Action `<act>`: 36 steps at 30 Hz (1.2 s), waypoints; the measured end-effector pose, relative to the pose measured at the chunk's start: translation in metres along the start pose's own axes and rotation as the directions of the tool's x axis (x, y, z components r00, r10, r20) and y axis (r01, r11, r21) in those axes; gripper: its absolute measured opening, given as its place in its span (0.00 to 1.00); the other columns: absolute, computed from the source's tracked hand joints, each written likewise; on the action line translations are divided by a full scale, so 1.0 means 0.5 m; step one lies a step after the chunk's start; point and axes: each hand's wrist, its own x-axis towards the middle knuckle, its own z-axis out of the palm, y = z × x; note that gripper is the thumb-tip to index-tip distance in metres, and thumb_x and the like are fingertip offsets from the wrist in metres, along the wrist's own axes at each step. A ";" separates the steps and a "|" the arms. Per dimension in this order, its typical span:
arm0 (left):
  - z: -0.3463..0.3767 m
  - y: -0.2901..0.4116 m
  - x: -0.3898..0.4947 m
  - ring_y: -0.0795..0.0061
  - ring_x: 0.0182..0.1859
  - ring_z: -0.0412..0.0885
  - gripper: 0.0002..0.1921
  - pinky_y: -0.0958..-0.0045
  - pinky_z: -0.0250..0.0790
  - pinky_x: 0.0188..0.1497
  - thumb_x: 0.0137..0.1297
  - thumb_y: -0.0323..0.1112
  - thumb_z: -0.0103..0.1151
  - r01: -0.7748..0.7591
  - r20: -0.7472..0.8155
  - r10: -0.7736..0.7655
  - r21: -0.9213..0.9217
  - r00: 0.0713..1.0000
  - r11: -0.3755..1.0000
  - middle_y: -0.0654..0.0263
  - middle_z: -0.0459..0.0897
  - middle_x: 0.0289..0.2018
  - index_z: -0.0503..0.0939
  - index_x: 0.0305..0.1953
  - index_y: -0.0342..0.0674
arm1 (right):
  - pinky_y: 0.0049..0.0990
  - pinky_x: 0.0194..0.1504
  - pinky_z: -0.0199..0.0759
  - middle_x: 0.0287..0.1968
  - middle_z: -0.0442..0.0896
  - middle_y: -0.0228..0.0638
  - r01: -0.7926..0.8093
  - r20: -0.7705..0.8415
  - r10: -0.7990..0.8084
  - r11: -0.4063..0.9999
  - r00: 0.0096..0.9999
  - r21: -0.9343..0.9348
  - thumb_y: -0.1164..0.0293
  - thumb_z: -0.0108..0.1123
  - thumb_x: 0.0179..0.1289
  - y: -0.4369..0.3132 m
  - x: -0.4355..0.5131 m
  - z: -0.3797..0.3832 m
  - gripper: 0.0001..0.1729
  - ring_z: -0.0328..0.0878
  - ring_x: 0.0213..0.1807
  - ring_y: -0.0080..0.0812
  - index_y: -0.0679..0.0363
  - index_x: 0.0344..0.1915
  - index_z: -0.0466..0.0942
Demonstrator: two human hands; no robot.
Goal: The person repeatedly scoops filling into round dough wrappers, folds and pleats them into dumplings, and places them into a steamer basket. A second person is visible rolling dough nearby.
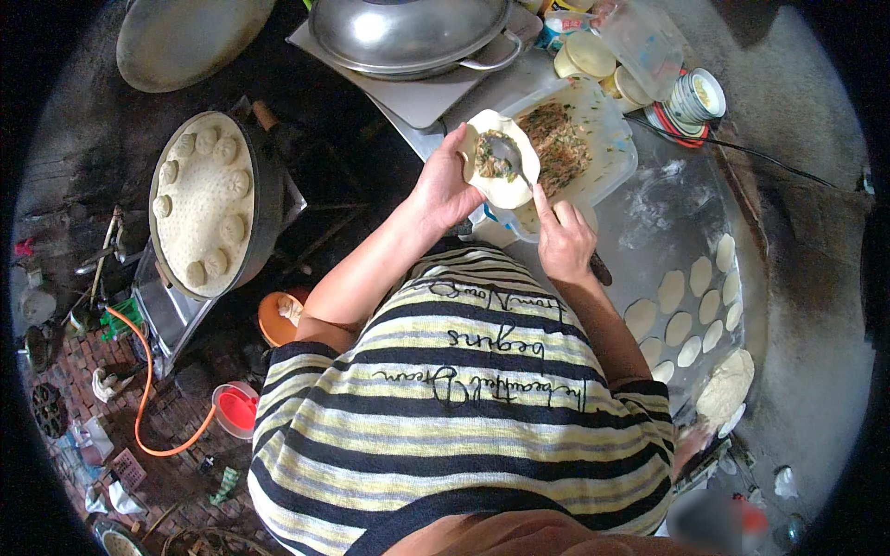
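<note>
My left hand (445, 177) cups a round dough wrapper (506, 194) from beneath, its thumb at the edge. A mound of chopped filling (490, 163) with green bits lies on the wrapper. In my right hand (567, 240) is a metal spoon (506, 148), its bowl pressed on the filling and its handle partly hidden by the fingers. Just beyond the wrapper, a translucent plastic tub (619, 163) holds more of the brown and green filling mix (556, 135).
Flat dough rounds (678, 328) and a dough lump (724, 382) lie on the metal table (646, 208) at right. At left, pleated buns (231, 229) sit on a perforated steamer (198, 181). A lidded pan (410, 35), stacked bowls (699, 97) and a black cable (751, 149) are further back.
</note>
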 end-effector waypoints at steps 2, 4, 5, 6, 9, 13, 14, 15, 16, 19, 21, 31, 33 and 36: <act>-0.006 0.006 0.002 0.57 0.60 0.69 0.24 0.52 0.56 0.66 0.73 0.47 0.35 0.014 0.005 -0.014 0.000 1.000 1.000 0.53 0.71 0.57 0.65 0.59 0.35 | 0.31 0.27 0.68 0.24 0.66 0.32 0.009 -0.003 -0.009 0.998 1.000 0.063 0.79 0.58 0.50 0.001 0.000 -0.014 0.28 0.70 0.25 0.34 0.51 0.55 0.77; -0.003 0.017 -0.004 0.57 0.61 0.68 0.25 0.52 0.55 0.67 0.73 0.48 0.36 -0.021 0.064 0.018 0.043 0.998 0.999 0.52 0.71 0.57 0.64 0.59 0.34 | 0.31 0.27 0.68 0.23 0.67 0.34 0.015 -0.035 -0.009 0.985 0.999 0.174 0.81 0.58 0.51 0.010 0.002 -0.043 0.27 0.71 0.24 0.36 0.54 0.54 0.77; -0.002 0.025 -0.007 0.56 0.61 0.68 0.26 0.52 0.54 0.67 0.73 0.49 0.36 -0.041 0.097 0.035 0.062 0.995 0.997 0.52 0.71 0.58 0.64 0.60 0.34 | 0.32 0.27 0.67 0.23 0.67 0.35 -0.020 -0.032 0.028 0.973 0.999 0.230 0.81 0.57 0.51 0.009 0.006 -0.059 0.26 0.71 0.24 0.37 0.56 0.53 0.77; -0.003 0.032 -0.009 0.56 0.59 0.70 0.25 0.51 0.58 0.65 0.72 0.50 0.36 -0.034 0.121 0.023 0.085 0.992 0.996 0.53 0.71 0.57 0.64 0.59 0.35 | 0.32 0.26 0.67 0.23 0.68 0.36 -0.061 -0.024 0.071 0.957 0.997 0.282 0.82 0.57 0.52 0.006 0.008 -0.079 0.25 0.71 0.24 0.38 0.57 0.53 0.77; -0.012 0.033 -0.006 0.56 0.59 0.70 0.25 0.51 0.59 0.65 0.70 0.47 0.38 0.005 0.156 -0.023 0.114 0.987 0.993 0.53 0.71 0.57 0.64 0.59 0.35 | 0.33 0.26 0.67 0.24 0.73 0.41 -0.054 0.014 0.053 0.885 0.998 0.462 0.83 0.56 0.54 -0.001 0.035 -0.094 0.22 0.73 0.23 0.41 0.61 0.52 0.77; -0.013 0.030 -0.013 0.57 0.57 0.72 0.24 0.54 0.60 0.65 0.66 0.43 0.43 -0.076 0.188 0.052 0.121 0.981 0.990 0.53 0.73 0.55 0.66 0.58 0.34 | 0.33 0.27 0.69 0.26 0.77 0.45 -0.067 0.081 0.032 0.874 0.996 0.481 0.82 0.56 0.55 -0.003 0.038 -0.100 0.19 0.76 0.25 0.42 0.62 0.49 0.78; -0.013 0.036 -0.009 0.59 0.56 0.73 0.23 0.55 0.61 0.64 0.65 0.42 0.45 -0.083 0.181 0.060 0.119 0.982 0.989 0.53 0.74 0.54 0.67 0.57 0.33 | 0.33 0.28 0.70 0.27 0.77 0.45 -0.043 0.092 0.004 0.900 0.996 0.433 0.82 0.56 0.55 -0.007 0.051 -0.109 0.18 0.77 0.25 0.41 0.62 0.48 0.78; -0.024 0.038 -0.007 0.61 0.55 0.75 0.20 0.57 0.64 0.62 0.65 0.38 0.48 -0.062 0.219 0.036 0.111 0.975 0.992 0.55 0.77 0.51 0.69 0.55 0.33 | 0.33 0.28 0.70 0.27 0.78 0.45 -0.030 0.111 -0.013 0.925 0.994 0.379 0.82 0.56 0.55 -0.008 0.051 -0.117 0.18 0.77 0.26 0.41 0.63 0.48 0.78; -0.034 0.038 -0.010 0.62 0.54 0.75 0.19 0.58 0.66 0.61 0.64 0.36 0.50 -0.100 0.148 0.074 0.178 0.986 0.979 0.55 0.78 0.50 0.70 0.55 0.34 | 0.34 0.29 0.72 0.29 0.79 0.45 -0.075 0.195 -0.001 0.922 0.981 0.381 0.81 0.56 0.56 0.004 0.054 -0.115 0.18 0.78 0.28 0.44 0.62 0.48 0.78; -0.048 0.055 -0.031 0.62 0.52 0.78 0.20 0.58 0.69 0.59 0.63 0.33 0.56 -0.188 0.061 0.178 0.253 0.982 0.949 0.55 0.78 0.49 0.70 0.55 0.32 | 0.34 0.34 0.73 0.33 0.81 0.49 -0.050 0.027 0.042 0.895 0.999 0.443 0.79 0.54 0.58 0.072 0.091 -0.128 0.16 0.79 0.33 0.47 0.62 0.47 0.79; -0.063 0.072 -0.052 0.61 0.53 0.77 0.21 0.56 0.69 0.59 0.63 0.32 0.56 -0.249 0.095 0.232 0.267 0.968 0.931 0.54 0.77 0.50 0.68 0.56 0.31 | 0.36 0.36 0.73 0.34 0.81 0.49 -0.132 0.247 0.088 0.977 0.965 0.168 0.77 0.53 0.59 0.125 0.129 -0.147 0.14 0.80 0.35 0.47 0.61 0.44 0.81; -0.120 0.058 -0.084 0.57 0.56 0.74 0.23 0.52 0.64 0.62 0.65 0.38 0.49 -0.164 0.089 0.158 0.068 0.983 0.984 0.53 0.75 0.53 0.66 0.58 0.33 | 0.37 0.34 0.75 0.25 0.83 0.43 0.343 0.756 -0.117 0.928 0.644 -0.148 0.72 0.54 0.51 0.156 0.123 0.044 0.09 0.83 0.32 0.41 0.59 0.22 0.82; -0.131 0.060 -0.087 0.57 0.56 0.74 0.22 0.52 0.65 0.61 0.65 0.39 0.49 -0.187 0.030 0.185 0.098 0.982 0.977 0.52 0.75 0.53 0.68 0.57 0.32 | 0.37 0.33 0.75 0.25 0.83 0.42 0.382 0.784 -0.162 0.919 0.599 -0.102 0.72 0.54 0.52 0.152 0.125 0.042 0.09 0.83 0.31 0.41 0.58 0.23 0.82; -0.142 0.066 -0.090 0.57 0.56 0.74 0.21 0.52 0.65 0.61 0.65 0.38 0.49 -0.202 0.008 0.202 0.091 0.979 0.975 0.52 0.76 0.53 0.69 0.56 0.32 | 0.36 0.33 0.75 0.26 0.83 0.42 0.361 0.803 -0.117 0.924 0.585 -0.128 0.72 0.54 0.52 0.148 0.164 -0.003 0.09 0.83 0.32 0.41 0.58 0.23 0.82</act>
